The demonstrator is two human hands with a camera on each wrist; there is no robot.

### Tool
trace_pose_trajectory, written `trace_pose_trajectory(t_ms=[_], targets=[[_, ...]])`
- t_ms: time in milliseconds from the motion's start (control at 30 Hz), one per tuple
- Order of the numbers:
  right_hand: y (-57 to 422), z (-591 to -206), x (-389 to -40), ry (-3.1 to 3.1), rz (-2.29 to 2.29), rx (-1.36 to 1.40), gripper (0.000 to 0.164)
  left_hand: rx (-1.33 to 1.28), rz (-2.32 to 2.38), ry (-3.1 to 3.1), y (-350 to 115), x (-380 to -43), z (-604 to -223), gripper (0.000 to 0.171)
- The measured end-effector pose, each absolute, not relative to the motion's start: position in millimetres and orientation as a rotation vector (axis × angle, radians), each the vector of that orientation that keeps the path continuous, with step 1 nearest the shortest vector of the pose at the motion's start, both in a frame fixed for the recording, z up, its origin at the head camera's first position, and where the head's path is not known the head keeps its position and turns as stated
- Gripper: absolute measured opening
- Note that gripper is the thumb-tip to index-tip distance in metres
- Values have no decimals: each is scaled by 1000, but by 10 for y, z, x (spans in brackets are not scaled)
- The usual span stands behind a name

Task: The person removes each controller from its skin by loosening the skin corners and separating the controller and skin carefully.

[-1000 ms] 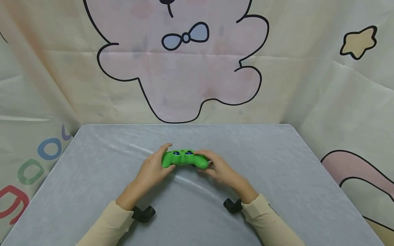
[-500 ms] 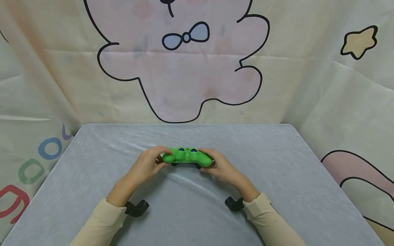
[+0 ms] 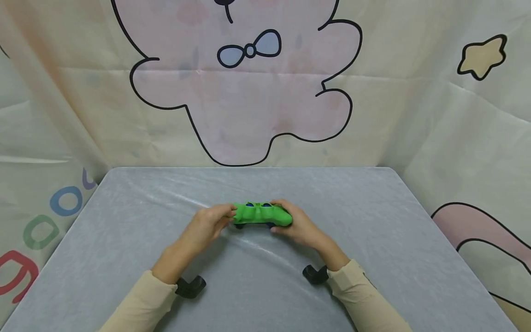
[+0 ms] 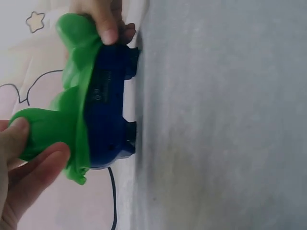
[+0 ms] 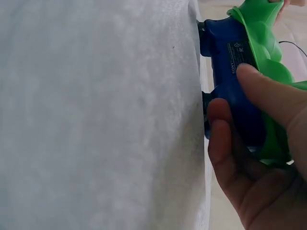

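Observation:
A blue game controller [image 4: 103, 105] stands on edge on the cloth, its thumbsticks and shoulder parts at the two ends of its height. A soft green silicone cover [image 3: 261, 215] wraps its handle side; the blue back, with a printed label, is bare in both wrist views. My left hand [image 3: 208, 224] pinches the cover's left handle part between thumb and finger. My right hand [image 3: 302, 225] grips the controller's right end, thumb on the blue back [image 5: 240, 86] and fingers curled around its edge. Whether the left handle inside the cover is filled is hidden.
A grey cloth-covered table [image 3: 257, 286] lies beneath both forearms. Behind it hangs a curtain [image 3: 249, 106] printed with cartoon shapes. Black camera mounts [image 3: 191, 287] stick out inward from both wrists.
The controller and cover have shifted a little to the right. My left hand has moved from around the left handle to a pinch on it; the right hand keeps its grip.

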State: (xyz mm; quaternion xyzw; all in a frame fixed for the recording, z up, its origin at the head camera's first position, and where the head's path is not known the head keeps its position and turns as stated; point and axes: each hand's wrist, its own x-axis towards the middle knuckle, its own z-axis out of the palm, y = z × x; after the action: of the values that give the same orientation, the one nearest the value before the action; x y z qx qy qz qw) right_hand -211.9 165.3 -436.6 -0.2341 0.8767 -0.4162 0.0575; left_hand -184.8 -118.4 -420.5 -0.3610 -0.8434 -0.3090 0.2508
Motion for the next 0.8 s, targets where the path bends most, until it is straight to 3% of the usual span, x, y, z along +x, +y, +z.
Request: trace_pose_trajectory(t_ms=[333, 567, 800], targets=[[1614, -4283, -2087, 2773, -1196, -749, 62, -918, -872, -2297, -1164, -1814, -4205, 21], [1642, -4288, -2110, 2802, -1136, -809, 65, -694, -1413, -2656, -1243, -1826, -4066, 10], [1710, -4266, -2079, 2668, -1113, -783, 73, -383, -1914, -2870, -1335, -1895, -4113, 58]])
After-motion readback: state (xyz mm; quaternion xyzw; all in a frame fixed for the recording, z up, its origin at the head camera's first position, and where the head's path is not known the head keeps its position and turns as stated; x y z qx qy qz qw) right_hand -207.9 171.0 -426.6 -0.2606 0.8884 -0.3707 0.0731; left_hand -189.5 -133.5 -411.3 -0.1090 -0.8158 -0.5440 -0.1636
